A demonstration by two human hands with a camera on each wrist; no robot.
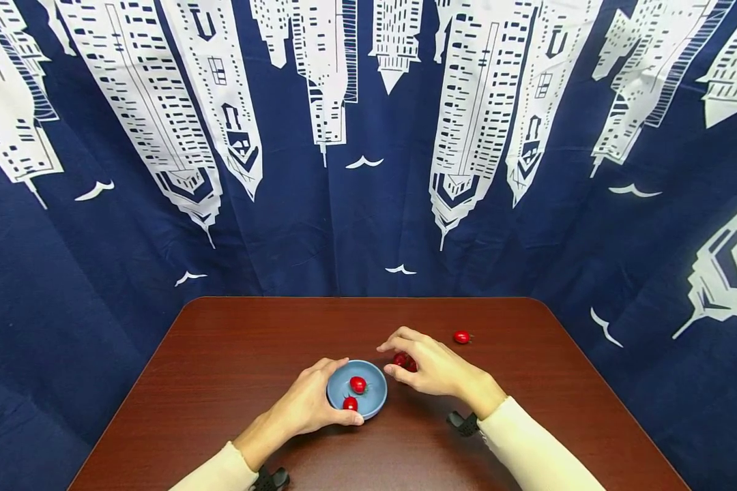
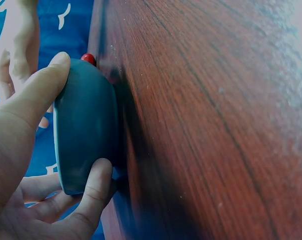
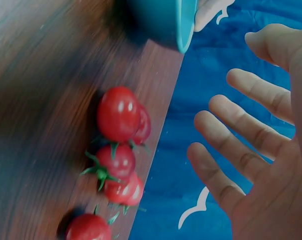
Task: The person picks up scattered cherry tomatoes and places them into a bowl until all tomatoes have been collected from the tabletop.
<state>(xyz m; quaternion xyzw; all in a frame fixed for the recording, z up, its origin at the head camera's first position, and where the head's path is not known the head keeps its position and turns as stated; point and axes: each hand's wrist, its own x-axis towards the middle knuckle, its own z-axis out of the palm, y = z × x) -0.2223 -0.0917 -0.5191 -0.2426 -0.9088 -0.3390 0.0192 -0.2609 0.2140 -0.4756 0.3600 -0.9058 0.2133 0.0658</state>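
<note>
My left hand (image 1: 312, 402) holds a small blue bowl (image 1: 376, 390) by its side, thumb at the near rim and fingers round the far side. Two cherry tomatoes (image 1: 358, 384) with green stems lie in the bowl. Just right of the bowl, my right hand (image 1: 435, 365) hovers above a cluster of cherry tomatoes (image 1: 400, 359), partly hiding them. In the right wrist view its fingers are spread and hold nothing. That view shows several cherry tomatoes (image 3: 118, 114) close together on the table, apart from the fingers.
A single cherry tomato (image 1: 463, 337) lies farther back on the right of the brown wooden table (image 1: 252, 341). Behind and beside the table hangs a dark blue cloth (image 1: 295, 225) printed with white buildings and birds. Dark wrist devices (image 1: 463, 423) sit under both forearms.
</note>
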